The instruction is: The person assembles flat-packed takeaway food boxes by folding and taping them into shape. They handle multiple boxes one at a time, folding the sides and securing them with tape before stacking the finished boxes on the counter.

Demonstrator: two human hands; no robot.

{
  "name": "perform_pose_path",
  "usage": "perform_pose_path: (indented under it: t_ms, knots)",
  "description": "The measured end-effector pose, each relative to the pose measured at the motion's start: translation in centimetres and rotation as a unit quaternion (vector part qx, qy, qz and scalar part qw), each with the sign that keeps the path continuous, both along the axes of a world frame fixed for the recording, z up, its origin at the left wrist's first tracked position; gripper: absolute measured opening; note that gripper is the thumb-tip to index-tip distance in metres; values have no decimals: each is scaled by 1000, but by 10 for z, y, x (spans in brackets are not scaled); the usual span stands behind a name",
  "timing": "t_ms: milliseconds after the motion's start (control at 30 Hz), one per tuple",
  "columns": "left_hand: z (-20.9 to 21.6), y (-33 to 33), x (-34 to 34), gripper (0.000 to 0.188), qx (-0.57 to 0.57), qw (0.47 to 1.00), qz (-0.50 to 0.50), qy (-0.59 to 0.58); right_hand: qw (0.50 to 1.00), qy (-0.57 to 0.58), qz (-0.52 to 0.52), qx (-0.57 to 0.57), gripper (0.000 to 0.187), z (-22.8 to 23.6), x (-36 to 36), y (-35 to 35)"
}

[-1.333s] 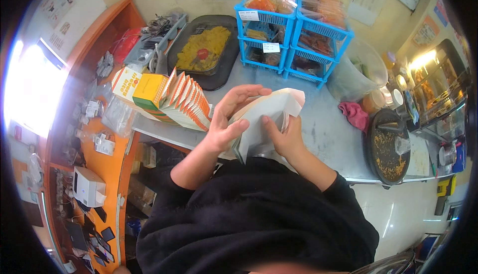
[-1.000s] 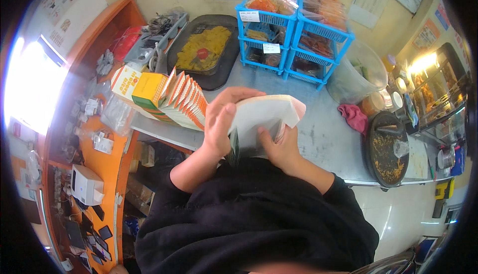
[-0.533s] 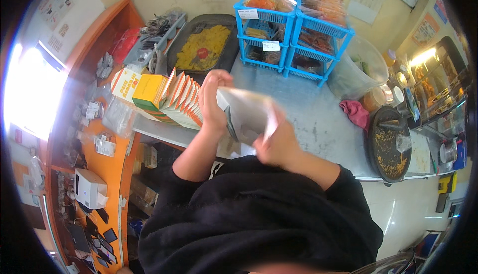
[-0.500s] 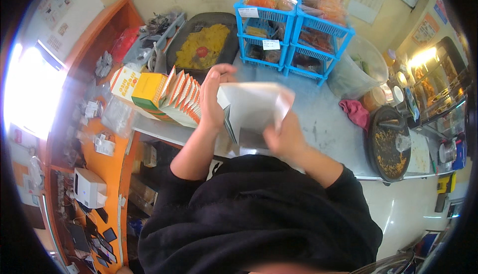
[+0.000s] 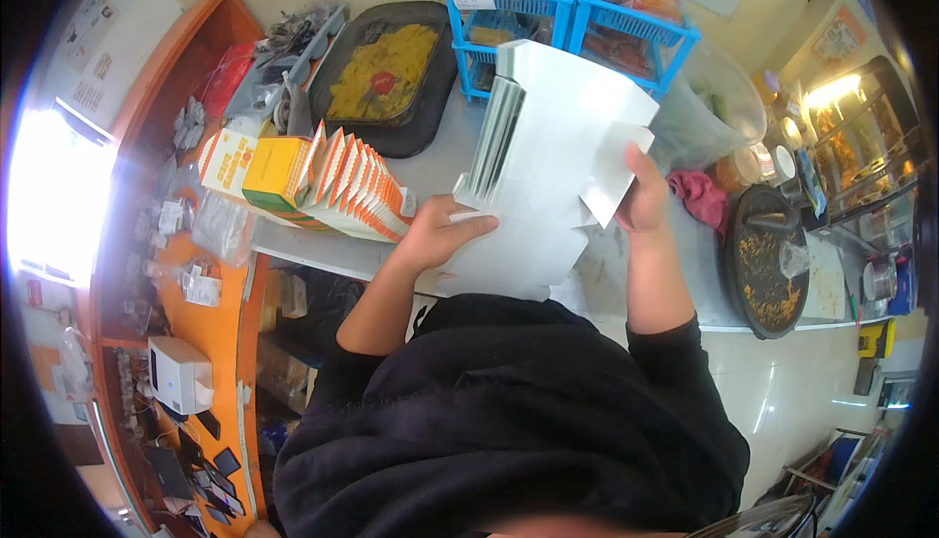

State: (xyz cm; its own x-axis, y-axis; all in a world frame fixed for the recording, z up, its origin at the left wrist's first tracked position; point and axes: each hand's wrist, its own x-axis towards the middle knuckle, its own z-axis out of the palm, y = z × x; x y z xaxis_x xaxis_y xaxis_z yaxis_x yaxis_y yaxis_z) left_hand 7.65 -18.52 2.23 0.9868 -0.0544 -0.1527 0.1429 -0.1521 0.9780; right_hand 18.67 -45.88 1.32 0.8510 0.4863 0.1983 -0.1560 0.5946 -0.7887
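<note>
Over a metal desk [image 5: 699,274], a person's left hand [image 5: 440,233] pinches the lower left edge of a folded white card [image 5: 567,147], while the right hand [image 5: 638,191] pinches a flap [image 5: 614,161] at its right. A light, even hold should help prevent creases. The card lies between both hands, extending beyond them toward blue racks [image 5: 626,22]; nested orange-and-white cartons [image 5: 352,181] stand beside the left hand.

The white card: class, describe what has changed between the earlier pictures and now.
The white card is spread wider, reaching farther over the counter, with layered edges showing on its left. The right hand has moved rightward and away from the body, to a side flap; the left hand has come nearer the body. The folded cartons and pink cloth stayed put.
</note>
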Motion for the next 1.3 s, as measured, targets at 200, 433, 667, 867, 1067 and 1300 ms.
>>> perform_pose_path:
  t_ms: [200,433,667,867,1067,1300]
  knots:
    - [13,19,-9,27,-146,988,0,-54,975,-76,121,-172,77,-5,-17,2]
    - [15,25,-19,44,-351,928,-127,-2,934,-146,-72,-318,20,28,-83,22]
    - [4,-15,-16,26,-90,984,94,-122,845,-269,-216,-409,28,37,-99,45]
    - [-21,-27,19,32,-66,937,153,-308,848,-367,-203,-322,23,32,-116,64]
    - [-9,-31,17,34,-19,912,231,-337,888,-78,-98,-442,25,35,-109,63]
    - [8,-58,-13,19,70,927,183,-321,871,-190,-333,-307,35,-5,-62,69]
